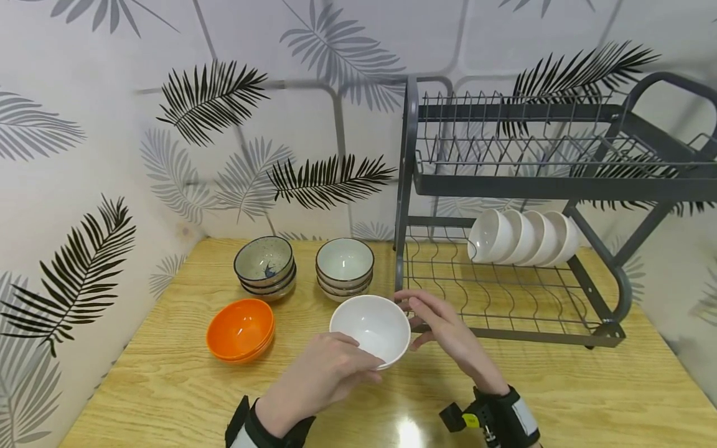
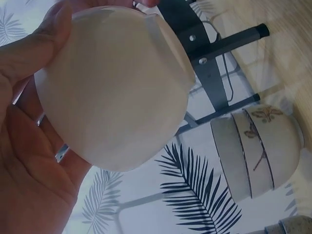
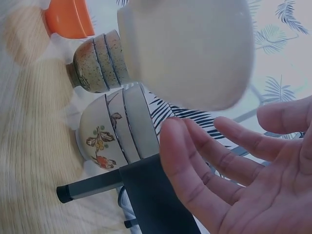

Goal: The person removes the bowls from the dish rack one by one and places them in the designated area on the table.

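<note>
- Left hand (image 1: 322,373): fingers curled round the near rim and underside of the plain white glazed ceramic bowl (image 1: 371,326), holding it just above the light wooden desk (image 1: 168,386).
- Right hand (image 1: 442,323): fingers relaxed and spread just beside the bowl's right wall; contact not clear.
- Judgement: right hand should cup the far wall before the left lets go; keep the rim level and clear of the rack's front bar.
- Bowl: smooth, unmarked, round, empty, mouth up.
- Beyond: orange bowl stack (image 1: 241,330), speckled dark-rimmed stack (image 1: 265,267), pale floral stack (image 1: 344,269).
- Farthest: grey two-tier wire dish rack (image 1: 560,186), four white bowls on edge (image 1: 523,236) in the lower tier.
</note>
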A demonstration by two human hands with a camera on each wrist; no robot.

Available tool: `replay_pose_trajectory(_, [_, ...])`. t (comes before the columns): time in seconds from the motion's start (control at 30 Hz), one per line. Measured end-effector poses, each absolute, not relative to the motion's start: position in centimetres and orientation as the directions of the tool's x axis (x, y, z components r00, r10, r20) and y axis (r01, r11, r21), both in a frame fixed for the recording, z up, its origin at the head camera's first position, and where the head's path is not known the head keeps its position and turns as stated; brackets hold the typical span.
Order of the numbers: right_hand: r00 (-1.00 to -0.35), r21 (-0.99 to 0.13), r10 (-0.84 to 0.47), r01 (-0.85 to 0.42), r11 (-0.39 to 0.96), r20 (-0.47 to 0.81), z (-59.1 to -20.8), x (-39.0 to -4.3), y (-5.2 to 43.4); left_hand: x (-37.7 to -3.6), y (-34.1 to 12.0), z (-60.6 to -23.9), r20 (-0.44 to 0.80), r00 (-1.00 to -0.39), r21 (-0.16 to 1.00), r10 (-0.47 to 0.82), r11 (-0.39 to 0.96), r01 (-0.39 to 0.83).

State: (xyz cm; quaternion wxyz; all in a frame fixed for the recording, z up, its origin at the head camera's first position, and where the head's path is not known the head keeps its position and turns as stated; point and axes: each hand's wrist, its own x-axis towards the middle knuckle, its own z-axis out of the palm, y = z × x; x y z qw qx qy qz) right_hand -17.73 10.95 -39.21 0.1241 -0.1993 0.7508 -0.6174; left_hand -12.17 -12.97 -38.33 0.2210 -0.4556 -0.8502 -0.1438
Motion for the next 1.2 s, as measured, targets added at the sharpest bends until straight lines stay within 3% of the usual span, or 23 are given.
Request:
replay_pose_trajectory(0.6, [-0.902,-0.977,-0.425,-0.150,0.149,0.074,-39.2,-17.8,11.2,-12.7,-15.0,-38.0,0.298,-0.713,0.211,0.635,0.684,0.698])
replay_pose_trajectory(1.2, [-0.900,-0.977,-0.430,-0.146,0.157,0.066,-39.2,-17.8,11.3,-14.8,-15.8,-40.4,0.137,-0.788,0.347,0.601,0.716,0.606])
